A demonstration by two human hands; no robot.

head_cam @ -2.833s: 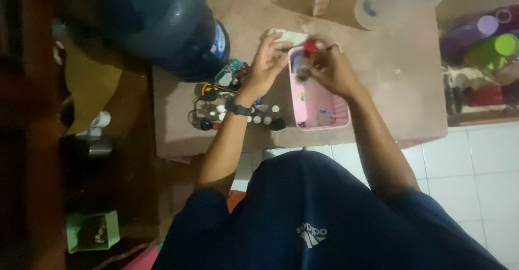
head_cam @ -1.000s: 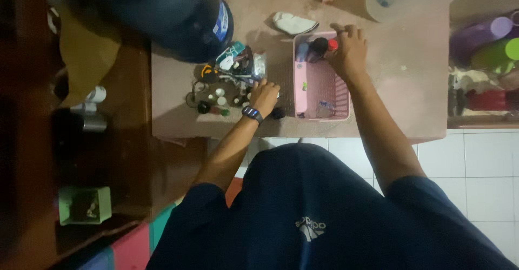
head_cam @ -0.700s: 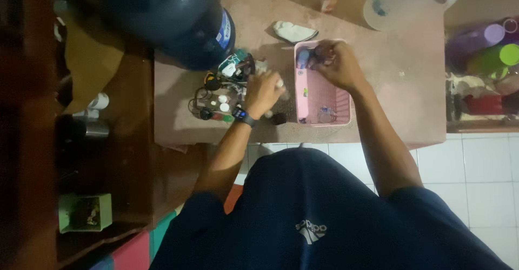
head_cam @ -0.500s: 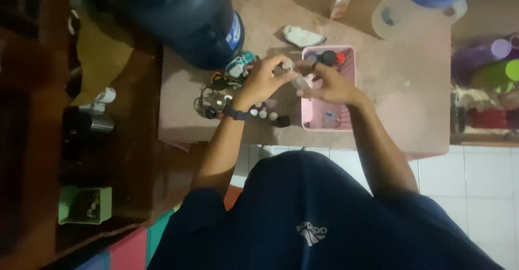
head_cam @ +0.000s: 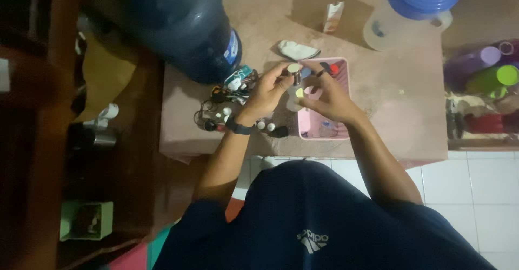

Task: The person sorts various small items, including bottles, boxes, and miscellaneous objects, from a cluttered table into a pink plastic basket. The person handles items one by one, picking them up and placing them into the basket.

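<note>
Worn pinkish table [head_cam: 378, 129] beside white floor tiles. Left hand [head_cam: 266, 92] pinches a small bottle with a round cap [head_cam: 294, 71] above the pink basket [head_cam: 324, 132] near the table's front edge. Right hand [head_cam: 325, 92] is closed on a small pale item, too blurred to identify. Dark blue water jug [head_cam: 184, 26] stands at the left rear corner.

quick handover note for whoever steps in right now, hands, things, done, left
Left hand: pinching a small bottle with a round pale cap, raised over the table.
Right hand: fingers at a small pale piece just under that bottle, above the pink plastic basket.
Done: a few small items lie in the basket.
Left: a cluster of small bottles and clutter sits on the beige tabletop beside the large dark blue water jug.
</note>
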